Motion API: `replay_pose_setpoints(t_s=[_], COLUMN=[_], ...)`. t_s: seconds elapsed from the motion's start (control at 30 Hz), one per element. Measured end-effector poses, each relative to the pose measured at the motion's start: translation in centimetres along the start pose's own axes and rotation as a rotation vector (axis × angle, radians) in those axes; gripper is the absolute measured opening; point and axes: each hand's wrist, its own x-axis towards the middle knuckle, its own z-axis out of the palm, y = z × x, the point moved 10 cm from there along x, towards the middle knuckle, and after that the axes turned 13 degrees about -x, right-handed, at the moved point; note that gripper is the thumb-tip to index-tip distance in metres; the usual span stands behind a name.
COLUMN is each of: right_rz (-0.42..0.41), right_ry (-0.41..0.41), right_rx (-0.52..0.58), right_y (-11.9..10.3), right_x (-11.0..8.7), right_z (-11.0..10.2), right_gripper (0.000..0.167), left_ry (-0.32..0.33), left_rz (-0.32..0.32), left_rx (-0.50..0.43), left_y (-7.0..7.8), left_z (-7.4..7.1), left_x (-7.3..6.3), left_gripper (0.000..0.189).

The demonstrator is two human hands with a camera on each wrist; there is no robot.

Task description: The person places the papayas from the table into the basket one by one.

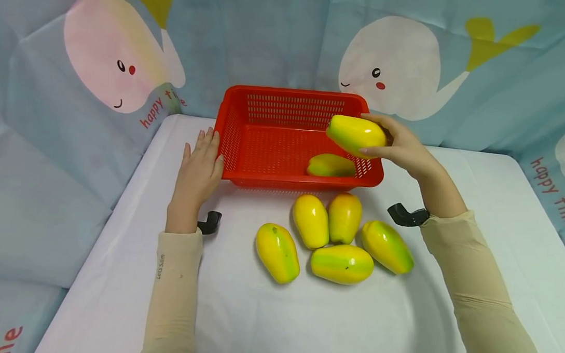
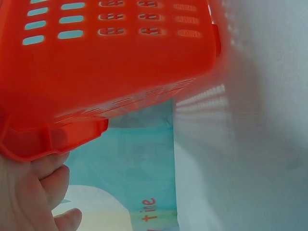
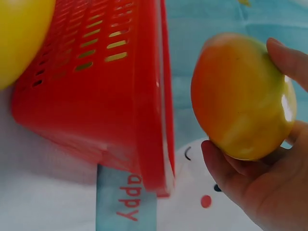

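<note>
A red plastic basket (image 1: pixel 282 182) with slotted walls stands at the back of the table. My right hand (image 1: pixel 405 146) grips a yellow-green papaya (image 1: pixel 356 135) over the basket's right end; the right wrist view shows the fingers and thumb around this papaya (image 3: pixel 243 96), above the rim. Another papaya (image 1: pixel 331 166) lies inside, at the front right. My left hand (image 1: pixel 198 169) rests with straight fingers against the basket's left rim. In the left wrist view those fingers (image 2: pixel 55 185) are by the rim's underside.
In front of the basket several papayas lie on the white cloth: one at left (image 1: pixel 278 253), two upright near the basket wall (image 1: pixel 310 221), one crosswise (image 1: pixel 342 265), one at right (image 1: pixel 386 247). A blue printed curtain (image 1: pixel 278 41) hangs close behind the basket.
</note>
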Motion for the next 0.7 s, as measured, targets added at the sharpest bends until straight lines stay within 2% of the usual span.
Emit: replay_pose_setpoints(t_s=[0.33,0.57,0.7], right_rz=[0.052,0.015,-0.012], right_ry=[-0.157,-0.287,-0.388], right_rx=[-0.069,-0.068,-0.097], right_y=[-0.2,-2.3,-3.9], right_x=[4.1,6.8,7.9], right_z=[3.1,5.9,7.8], right_gripper=[0.065,0.064,0.062], left_ry=[0.009,0.006,0.006], left_rz=[-0.01,-0.022,-0.022], left_rx=[-0.022,-0.022,-0.028], left_y=[0.0,-0.1,-0.1], left_z=[0.0,0.0,0.0], left_x=[0.0,-0.1,-0.1], left_gripper=[0.057,0.058,0.058])
